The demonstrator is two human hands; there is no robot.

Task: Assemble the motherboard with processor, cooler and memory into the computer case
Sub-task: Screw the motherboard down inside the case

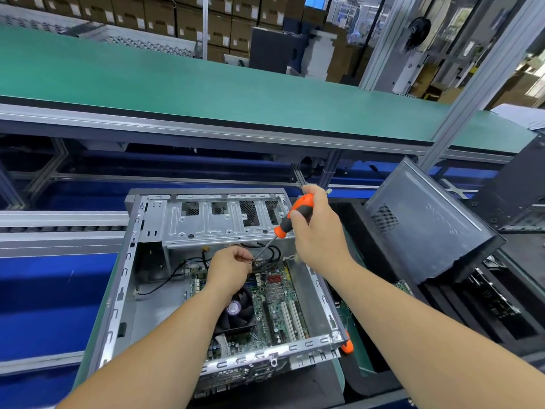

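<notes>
The motherboard (274,305) lies flat inside the open computer case (224,276), which sits on the worktop (50,302) right in front of the person. A black cooler (236,312) with its fan stands on the board's near left part, and white slots run along the right. Both forearms reach forward from the bottom edge. The left hand (228,268) hovers low over the board's far end, knuckles up, its grip curled in and pinching something small at the fingertips; what it is I cannot tell. The right hand (320,231) is raised higher, wrist bent, its grip wrapped round the orange-and-black handle of a screwdriver (290,219) whose shaft slants down-left toward the left fingertips. Black cables (271,255) loop just behind. A dark side panel (427,225) leans to the right. Beyond runs a green conveyor belt (206,90).
</notes>
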